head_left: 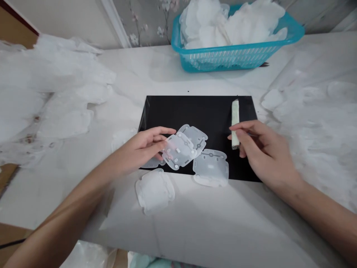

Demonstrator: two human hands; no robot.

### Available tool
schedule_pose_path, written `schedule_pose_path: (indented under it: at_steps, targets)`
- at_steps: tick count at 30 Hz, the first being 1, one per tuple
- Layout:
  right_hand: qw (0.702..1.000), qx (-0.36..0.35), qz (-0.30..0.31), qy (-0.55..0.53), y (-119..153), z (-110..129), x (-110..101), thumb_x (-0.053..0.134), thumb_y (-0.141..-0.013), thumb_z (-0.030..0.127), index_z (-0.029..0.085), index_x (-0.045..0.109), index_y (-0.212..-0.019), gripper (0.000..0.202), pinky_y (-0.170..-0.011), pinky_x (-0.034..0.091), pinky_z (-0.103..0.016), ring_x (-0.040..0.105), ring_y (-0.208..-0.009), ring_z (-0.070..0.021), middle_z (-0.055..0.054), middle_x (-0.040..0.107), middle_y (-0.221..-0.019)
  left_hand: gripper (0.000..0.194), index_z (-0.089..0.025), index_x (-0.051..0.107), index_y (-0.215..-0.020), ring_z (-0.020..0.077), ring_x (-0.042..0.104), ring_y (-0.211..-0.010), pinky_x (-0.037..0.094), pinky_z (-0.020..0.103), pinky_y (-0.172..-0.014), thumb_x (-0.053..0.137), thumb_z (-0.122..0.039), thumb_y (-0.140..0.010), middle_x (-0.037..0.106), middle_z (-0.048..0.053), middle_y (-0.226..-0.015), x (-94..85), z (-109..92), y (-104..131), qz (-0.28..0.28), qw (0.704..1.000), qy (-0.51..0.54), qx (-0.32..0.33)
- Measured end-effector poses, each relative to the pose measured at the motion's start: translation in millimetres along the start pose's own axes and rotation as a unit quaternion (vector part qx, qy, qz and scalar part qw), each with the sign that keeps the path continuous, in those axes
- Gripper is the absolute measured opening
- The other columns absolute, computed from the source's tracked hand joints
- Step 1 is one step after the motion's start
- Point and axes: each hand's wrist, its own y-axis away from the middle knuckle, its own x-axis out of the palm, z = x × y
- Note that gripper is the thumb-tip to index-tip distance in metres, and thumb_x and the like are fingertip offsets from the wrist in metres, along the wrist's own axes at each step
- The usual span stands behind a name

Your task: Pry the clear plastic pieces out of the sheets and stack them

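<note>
My left hand [149, 146] pinches the left edge of a translucent plastic plate [180, 150] with notched edges and small slots. Behind that plate, partly covered by it, is a similar plate [199, 137]. Between thumb and fingers, my right hand [259, 149] grips a pale green, flat-sided stick [235, 111] with dark ends, upright in view over the black board [189, 111]. One more plate [210, 169] lies across the board's front edge, and another plate [155, 190] rests on the white table in front. A further plate [153, 163] shows partly beneath my left hand.
A blue basket [223, 59] heaped with white translucent pieces [209, 22] stands at the back. Piles of clear plastic pieces cover the table's left side [61, 85] and right side [315, 130]. A plastic bag [86, 255] is below the table's front edge.
</note>
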Motion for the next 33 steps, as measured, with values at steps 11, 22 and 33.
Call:
schedule_pose_path:
  at_steps: [11,22,33]
  targets:
    - [1.0,-0.006,-0.003,0.001,-0.6,-0.2,0.0,0.049,-0.086,0.038,0.025,0.06,-0.088,0.017,-0.041,0.028,-0.025,0.041,-0.045,-0.0131,0.003,0.04,-0.049,0.031,-0.025,0.057,-0.117,0.014,0.066,-0.085,0.054,0.021,-0.07,0.049,-0.027,-0.088,0.067,0.0,-0.106,-0.8,-2.8,5.4,-0.051,0.997,0.003,0.052]
    - [1.0,-0.003,-0.005,0.011,0.5,0.7,0.4,0.049,-0.086,0.038,0.025,0.059,-0.087,0.016,-0.041,0.03,-0.023,0.042,-0.045,-0.0117,0.004,0.041,-0.048,0.031,-0.033,0.052,-0.121,0.0152,0.058,-0.1,0.044,0.026,-0.082,0.039,-0.033,-0.092,0.061,-0.005,-0.116,-1.5,-10.5,24.9,0.022,0.898,-0.396,0.188]
    - [1.0,0.007,-0.008,0.017,0.7,2.3,0.1,0.049,-0.087,0.038,0.025,0.059,-0.087,0.016,-0.041,0.03,-0.022,0.042,-0.044,-0.0109,0.005,0.042,-0.046,0.059,-0.03,0.048,-0.124,0.024,0.055,-0.101,0.042,0.033,-0.081,0.05,-0.063,-0.076,0.055,0.0,-0.117,-30.8,9.5,22.5,-0.055,0.86,-0.502,0.076]
